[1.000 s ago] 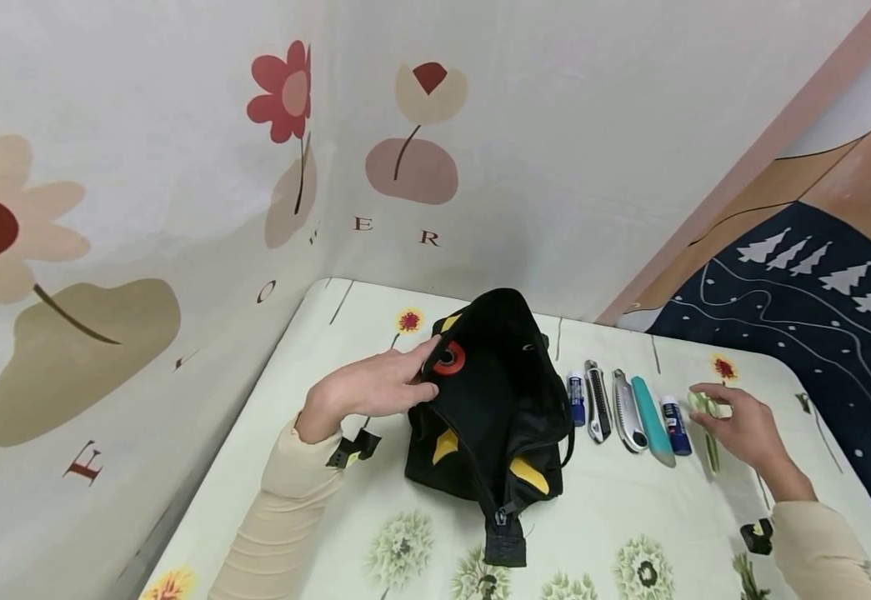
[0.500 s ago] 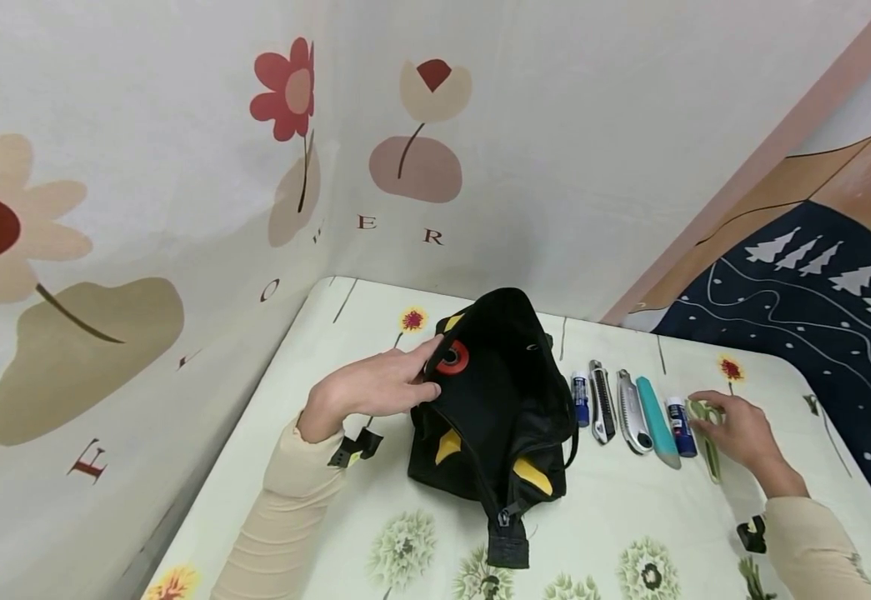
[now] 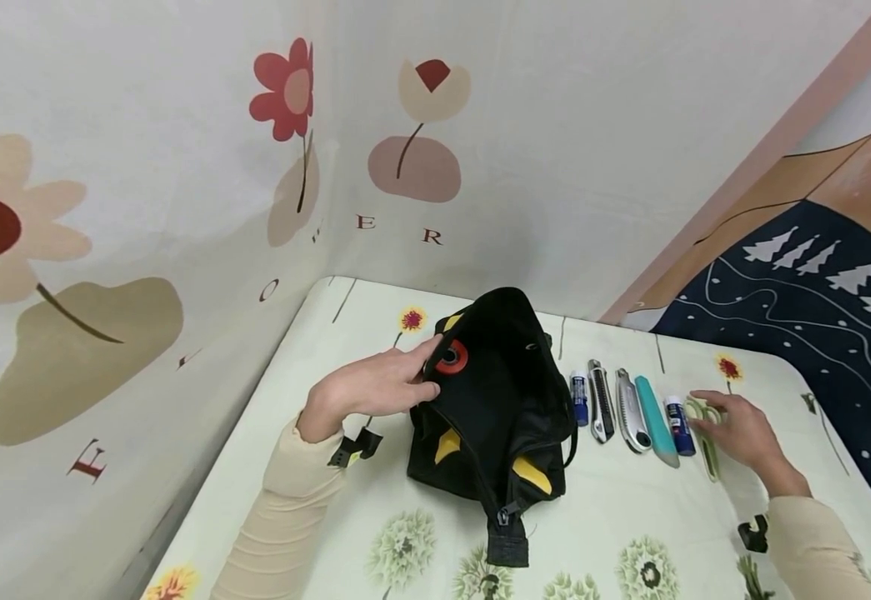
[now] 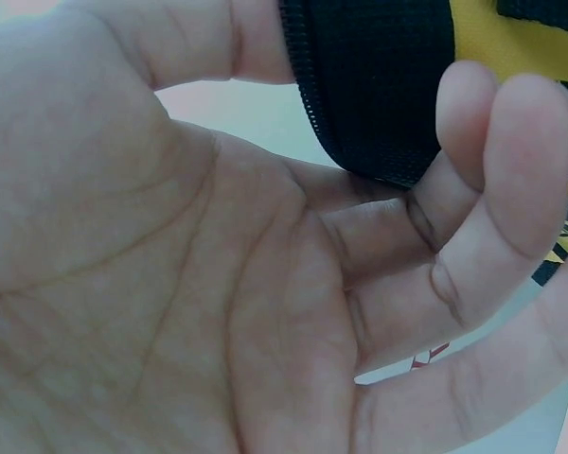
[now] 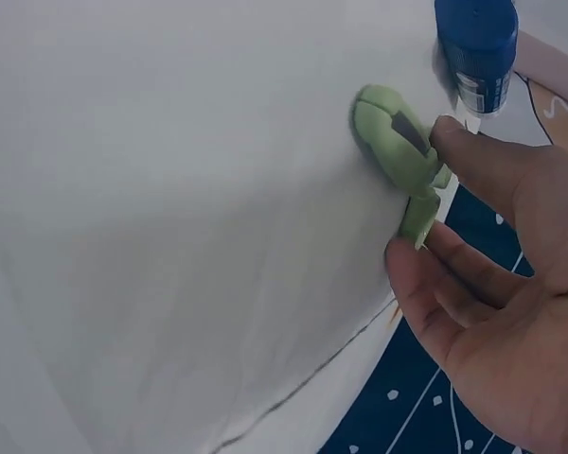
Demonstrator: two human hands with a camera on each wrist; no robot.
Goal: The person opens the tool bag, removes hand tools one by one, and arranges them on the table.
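Note:
A black bag with yellow patches and a red ring stands on the table, its mouth wide. My left hand grips the left rim of that mouth, thumb on the inner side. In the left wrist view, the fingers curl by the bag's black zip edge. At the right, my right hand pinches the handles of light green scissors lying on the table. The right wrist view has the thumb on one side of the green scissors and fingers on the other.
Between bag and scissors lie, in a row, a small glue stick, a black-and-silver box cutter, a silver cutter, a teal cutter-like tool and another glue stick. Fabric walls border the table.
My right hand has shifted slightly left and its fingers have drawn in on the scissors' handles. The left hand and the bag stay as they were.

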